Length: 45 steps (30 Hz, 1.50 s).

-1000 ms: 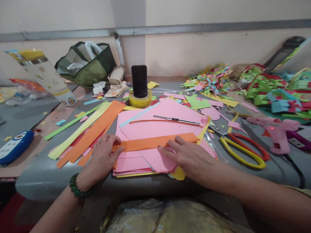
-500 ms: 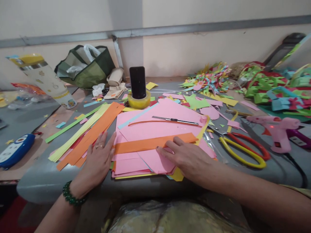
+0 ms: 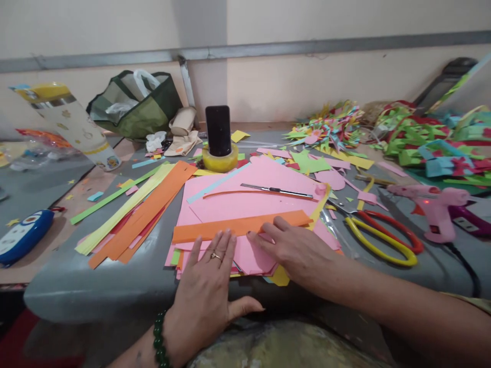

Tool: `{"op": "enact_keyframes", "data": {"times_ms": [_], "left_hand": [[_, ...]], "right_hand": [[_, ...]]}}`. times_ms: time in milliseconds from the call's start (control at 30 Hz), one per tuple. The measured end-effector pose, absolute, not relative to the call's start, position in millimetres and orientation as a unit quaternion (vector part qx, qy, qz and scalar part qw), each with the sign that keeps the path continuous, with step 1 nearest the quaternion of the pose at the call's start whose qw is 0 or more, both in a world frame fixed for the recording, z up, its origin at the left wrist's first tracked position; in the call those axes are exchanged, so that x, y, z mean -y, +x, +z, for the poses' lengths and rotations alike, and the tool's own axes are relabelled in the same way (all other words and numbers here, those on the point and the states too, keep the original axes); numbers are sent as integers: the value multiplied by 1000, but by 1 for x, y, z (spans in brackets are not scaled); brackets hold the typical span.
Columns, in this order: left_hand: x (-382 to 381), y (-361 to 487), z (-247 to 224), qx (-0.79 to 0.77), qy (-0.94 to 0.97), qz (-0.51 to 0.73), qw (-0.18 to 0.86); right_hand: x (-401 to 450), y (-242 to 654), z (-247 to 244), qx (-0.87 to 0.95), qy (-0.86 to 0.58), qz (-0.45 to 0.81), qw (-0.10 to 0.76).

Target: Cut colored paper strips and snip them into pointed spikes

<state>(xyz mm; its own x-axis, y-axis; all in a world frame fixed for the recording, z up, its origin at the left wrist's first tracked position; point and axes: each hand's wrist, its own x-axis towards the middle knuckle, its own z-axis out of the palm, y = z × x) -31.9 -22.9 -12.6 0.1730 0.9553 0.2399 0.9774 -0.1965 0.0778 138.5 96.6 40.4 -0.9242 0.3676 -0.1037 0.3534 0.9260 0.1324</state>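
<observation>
A folded-looking orange paper strip (image 3: 215, 228) lies across a stack of pink paper sheets (image 3: 222, 204). My left hand (image 3: 209, 283), with a ring and a green bead bracelet, is open, its fingertips flat at the strip's lower edge and the thumb spread out to the right. With its fingers bent, my right hand (image 3: 289, 248) presses on the right part of the strip; its thumb is hard to make out. Above the strip, on the pink sheets, rest a craft knife (image 3: 278, 189) and a thin brownish-orange strip (image 3: 226, 193).
Scissors (image 3: 379, 240) and a pink glue gun (image 3: 439, 204) with a cord lie right. Orange and yellow strips (image 3: 134, 225) are fanned out left. A phone (image 3: 218, 130) stands in a tape roll (image 3: 219, 161). Behind are a bag (image 3: 149, 112), a tumbler (image 3: 72, 122) and paper cuttings (image 3: 330, 128).
My left hand has shifted right and nearer, from beside the orange strip's left end to its lower edge. The strip's left end now shows. My right hand stays in place.
</observation>
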Motion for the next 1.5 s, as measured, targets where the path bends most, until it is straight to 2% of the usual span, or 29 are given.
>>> {"op": "enact_keyframes", "data": {"times_ms": [433, 533, 633, 767, 967, 1500], "left_hand": [[30, -57, -10, 605, -784, -124, 56], [23, -74, -2, 681, -708, -178, 55], [8, -89, 5, 759, -619, -198, 22], [-11, -99, 5, 745, -638, -187, -59], [-10, -109, 0, 747, -620, -216, -107], [5, -129, -3, 768, -578, -248, -117]], "right_hand": [[-96, 139, 40, -978, 193, 53, 57], [-96, 139, 40, -978, 192, 60, 48], [-95, 139, 40, -979, 188, 69, 40], [-96, 140, 38, -979, 186, 79, 36], [-97, 141, 36, -979, 183, 75, 38], [-99, 142, 38, -982, 173, 72, 27]]}}
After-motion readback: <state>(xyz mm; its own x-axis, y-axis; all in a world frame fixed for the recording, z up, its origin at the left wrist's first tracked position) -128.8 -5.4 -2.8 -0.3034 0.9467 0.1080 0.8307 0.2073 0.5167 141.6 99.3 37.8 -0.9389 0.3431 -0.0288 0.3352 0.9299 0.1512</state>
